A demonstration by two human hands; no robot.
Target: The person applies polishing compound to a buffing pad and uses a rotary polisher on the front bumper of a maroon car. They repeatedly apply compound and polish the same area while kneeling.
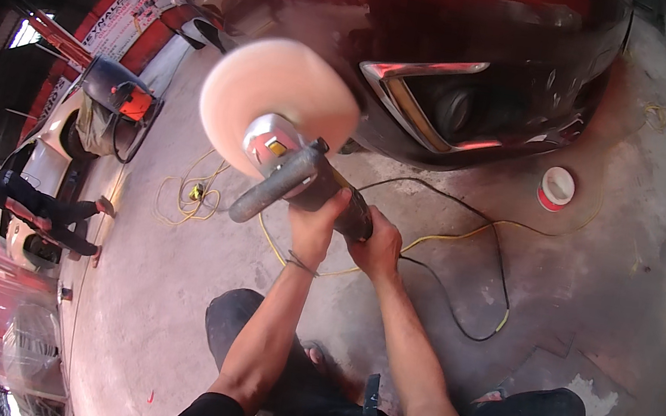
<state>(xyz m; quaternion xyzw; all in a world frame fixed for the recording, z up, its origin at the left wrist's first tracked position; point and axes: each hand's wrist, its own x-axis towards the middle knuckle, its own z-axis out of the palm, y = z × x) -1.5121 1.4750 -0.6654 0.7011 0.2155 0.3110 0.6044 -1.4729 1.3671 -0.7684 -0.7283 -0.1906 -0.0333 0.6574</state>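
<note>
Both my hands grip a rotary car polisher (325, 194) with a black body, a silver head and a black side handle (257, 200) that sticks out free to the left. My left hand (315, 224) wraps the body behind the head. Around the rear end closes my right hand (377, 246). The large round pale buffing pad (250, 99) looks blurred, as if spinning. It overlaps the edge of a dark red car bumper (319, 23) in the picture; whether they touch I cannot tell. A foglight recess (445, 108) with a shiny trim lies right of the pad.
A black and yellow power cord (469, 228) loops over the concrete floor (582, 282), with a yellow coil (196, 191) at left. A white tub with a red side (556, 189) stands below the bumper. Farther left are a shop vacuum (112, 90) and another person (45, 210).
</note>
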